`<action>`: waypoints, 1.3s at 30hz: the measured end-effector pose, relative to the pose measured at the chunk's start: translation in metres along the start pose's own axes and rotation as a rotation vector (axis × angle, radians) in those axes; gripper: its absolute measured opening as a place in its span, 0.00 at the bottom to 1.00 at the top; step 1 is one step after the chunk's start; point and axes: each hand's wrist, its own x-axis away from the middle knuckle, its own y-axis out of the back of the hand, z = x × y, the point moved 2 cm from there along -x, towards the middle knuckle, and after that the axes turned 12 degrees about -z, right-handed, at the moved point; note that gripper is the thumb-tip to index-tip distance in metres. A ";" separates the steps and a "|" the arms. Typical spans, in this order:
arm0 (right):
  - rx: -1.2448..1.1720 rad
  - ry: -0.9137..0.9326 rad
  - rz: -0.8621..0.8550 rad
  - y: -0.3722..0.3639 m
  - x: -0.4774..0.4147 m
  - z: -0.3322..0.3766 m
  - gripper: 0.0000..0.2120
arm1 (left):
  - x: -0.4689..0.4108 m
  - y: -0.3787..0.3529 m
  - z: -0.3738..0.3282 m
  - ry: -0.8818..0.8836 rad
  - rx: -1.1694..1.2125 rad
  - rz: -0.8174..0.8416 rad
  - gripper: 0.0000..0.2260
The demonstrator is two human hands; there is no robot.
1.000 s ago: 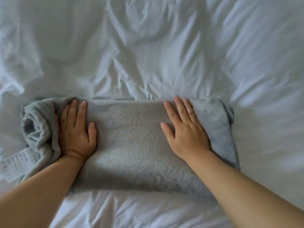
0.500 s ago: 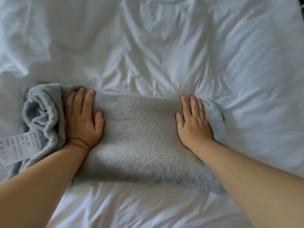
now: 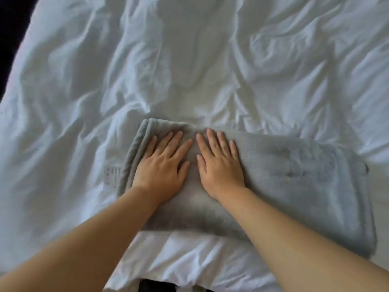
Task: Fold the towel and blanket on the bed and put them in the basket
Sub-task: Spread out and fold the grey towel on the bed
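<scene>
Head view: a grey cloth (image 3: 294, 186) lies folded into a rough rectangle on the white bedding (image 3: 189, 60), in the lower middle of the frame and running out to the right. Its pile looks soft and fleecy. Whether it is the towel or the blanket cannot be told.

Along the cloth's left side, several layered fold edges (image 3: 137, 148) are stacked one on another and run from the far corner toward the person. A white care label (image 3: 111, 175) with small print sticks out from under that side and lies flat on the bedding. The print is too small to read.

The left hand (image 3: 162, 167) rests palm down on the left part of the cloth, just inside the layered edges. Its fingers are straight and slightly spread, and it grasps nothing. The right hand (image 3: 219, 165) lies palm down just beside it, toward the middle of the cloth, with its fingers likewise straight and fanned and nothing taken hold of. The two thumbs are near each other but apart. Both forearms are bare and reach in from the lower edge of the frame.

The bedding is heavily creased all round the cloth. A dark area (image 3: 12, 28) shows beyond the bedding at the upper left, and a dark gap (image 3: 155, 287) shows at the bottom edge.
</scene>
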 end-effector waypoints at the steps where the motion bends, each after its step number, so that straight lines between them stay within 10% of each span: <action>1: 0.024 -0.007 -0.023 -0.011 0.000 -0.002 0.26 | 0.002 -0.006 0.017 -0.016 -0.011 -0.003 0.26; 10: 0.081 -0.042 -0.226 -0.042 -0.004 0.000 0.27 | -0.001 -0.041 0.053 -0.052 0.140 -0.316 0.26; 31: 0.041 -0.008 -0.260 -0.039 -0.005 -0.001 0.26 | 0.000 -0.029 0.038 0.025 0.085 -0.233 0.27; 39: -0.009 -0.065 -0.327 -0.011 0.026 -0.119 0.32 | -0.003 -0.040 0.024 -0.036 -0.027 -0.234 0.27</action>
